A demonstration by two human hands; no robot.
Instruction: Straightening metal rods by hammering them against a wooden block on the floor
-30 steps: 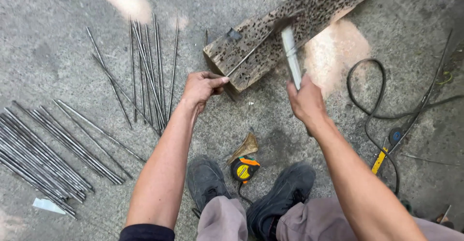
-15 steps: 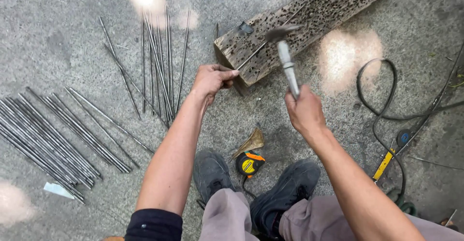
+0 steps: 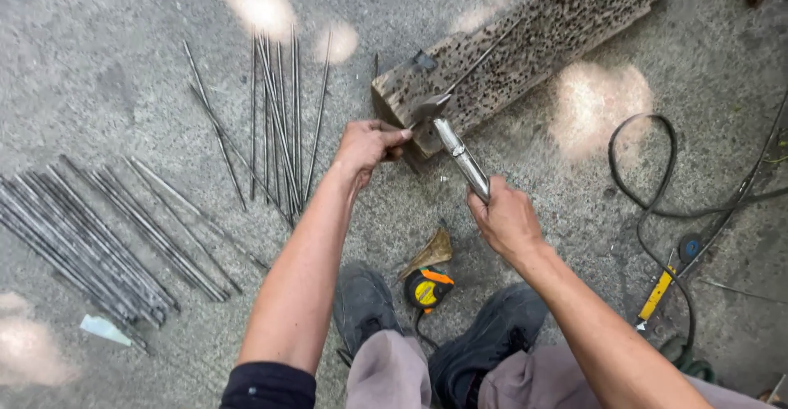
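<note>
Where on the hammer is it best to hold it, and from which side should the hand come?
Grip the hammer at the lower end of its metal handle, coming from the near side, as the right hand does. The handle slants from the block toward the person, and the head rests on the block beside the thin rod that the left hand steadies, so that end is crowded.

Single head-worn view, looking steeply down, close over the concrete floor [image 3: 123, 64], no second view
</note>
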